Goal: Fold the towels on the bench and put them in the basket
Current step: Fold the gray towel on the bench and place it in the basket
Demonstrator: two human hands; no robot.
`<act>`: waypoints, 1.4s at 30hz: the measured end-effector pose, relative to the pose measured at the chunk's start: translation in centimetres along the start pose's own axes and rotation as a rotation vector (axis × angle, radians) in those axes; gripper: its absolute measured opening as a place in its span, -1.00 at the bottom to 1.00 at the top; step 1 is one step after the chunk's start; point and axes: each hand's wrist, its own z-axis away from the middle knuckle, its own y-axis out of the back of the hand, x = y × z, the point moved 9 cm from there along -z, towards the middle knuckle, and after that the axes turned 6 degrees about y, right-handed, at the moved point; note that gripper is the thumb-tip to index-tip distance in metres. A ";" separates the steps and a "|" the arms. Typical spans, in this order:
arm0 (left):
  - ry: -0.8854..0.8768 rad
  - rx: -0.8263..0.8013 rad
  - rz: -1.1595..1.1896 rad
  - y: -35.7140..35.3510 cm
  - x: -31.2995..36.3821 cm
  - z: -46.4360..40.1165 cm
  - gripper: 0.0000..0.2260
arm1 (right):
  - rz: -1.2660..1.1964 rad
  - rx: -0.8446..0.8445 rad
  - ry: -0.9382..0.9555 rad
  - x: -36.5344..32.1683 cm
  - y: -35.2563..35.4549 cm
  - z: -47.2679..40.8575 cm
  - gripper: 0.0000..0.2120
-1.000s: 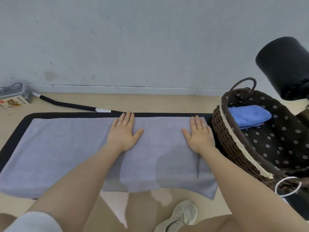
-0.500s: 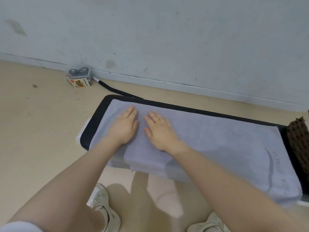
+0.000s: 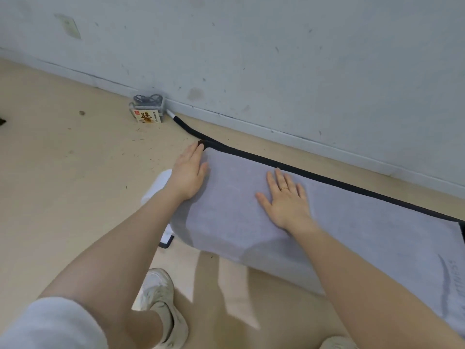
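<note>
Pale grey terry towel (image 3: 251,210) lying spread over black-edged worktop (image 3: 314,176). Left hand (image 3: 188,172) pressing flat at towel's left end; right hand (image 3: 286,200) pressing flat, fingers spread, mid-towel.

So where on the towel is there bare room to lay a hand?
Free: the towel between the left hand and right hand, and the long stretch rightward of the right hand. Crowded: the end the left hand covers, by the bench corner.

Bare room: scuffed wall (image 3: 276,59), beige floor (image 3: 63,172), padded bench (image 3: 302,172)
</note>
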 end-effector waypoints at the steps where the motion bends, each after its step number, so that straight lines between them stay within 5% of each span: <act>1: 0.024 0.084 0.048 1.0 -0.9 1.5 -0.56 | -0.002 -0.003 -0.011 -0.2 0.3 0.0 -0.39; 6: 0.402 0.411 0.414 2.3 -6.7 10.9 -0.66 | -0.086 0.251 0.074 -4.4 3.1 2.3 -0.61; 11: 0.580 0.107 0.662 -2.8 -9.4 14.7 -0.56 | -0.181 0.262 0.245 -8.6 2.5 5.3 -0.74; 15: 0.630 -0.149 0.755 -5.4 -8.8 15.9 -0.94 | -0.202 0.214 0.292 -8.1 1.3 7.0 -0.76; 16: 0.625 -0.202 0.738 -5.8 -8.4 16.1 -0.85 | -0.211 0.213 0.291 -7.6 1.2 7.5 -0.77; 21: 0.581 -0.178 0.818 -5.8 -6.3 16.4 -0.98 | -0.228 0.216 0.279 -4.8 0.8 9.6 -0.79; 24: 0.526 -0.174 0.866 -5.9 -3.3 16.9 -0.89 | -0.254 0.292 0.259 -3.1 1.6 10.7 -0.80; 33: 0.187 -0.374 0.809 -9.0 13.1 19.0 -0.89 | -0.433 0.535 -0.047 7.1 3.8 16.7 -0.80; 42: 0.086 -0.374 0.647 -15.1 23.3 20.7 -0.78 | -0.686 0.760 -0.805 24.9 -1.7 29.9 -0.82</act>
